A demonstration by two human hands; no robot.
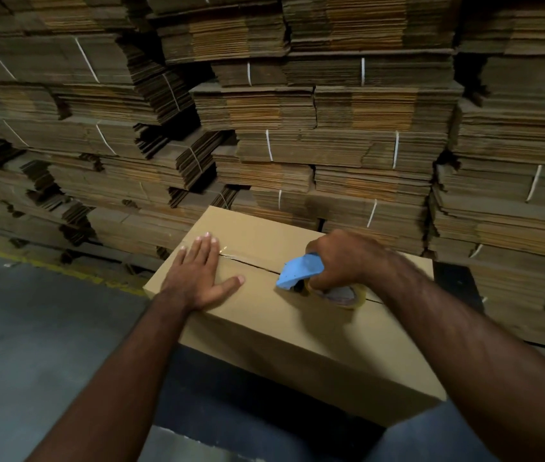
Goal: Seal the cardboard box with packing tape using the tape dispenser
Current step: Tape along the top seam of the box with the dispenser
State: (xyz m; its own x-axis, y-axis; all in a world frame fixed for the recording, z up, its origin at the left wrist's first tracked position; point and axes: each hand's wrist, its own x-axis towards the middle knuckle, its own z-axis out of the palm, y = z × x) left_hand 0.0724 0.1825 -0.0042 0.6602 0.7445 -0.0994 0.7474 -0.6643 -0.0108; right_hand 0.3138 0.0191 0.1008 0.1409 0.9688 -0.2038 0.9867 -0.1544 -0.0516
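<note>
Cardboard box (297,328) sits in front of stacked flat cartons (331,145). Left hand (197,278) lies flat on top, pinning flaps shut. Right hand (341,261) grip wraps the tape dispenser (301,273), pressed onto the centre seam (254,265), tape (227,251) partly laid.

Tape dispenser (301,273) on box (264,315), stacked cardboard (331,128) behind.

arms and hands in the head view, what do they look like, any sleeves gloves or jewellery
Both forearms are bare as far as the picture shows: no sleeve comes into view on either. The left hand wears no glove, and no ring or watch shows on it; its fingernails are short and pale. The right hand is also ungloved, with no band at the wrist. No markings show on either arm.
</note>
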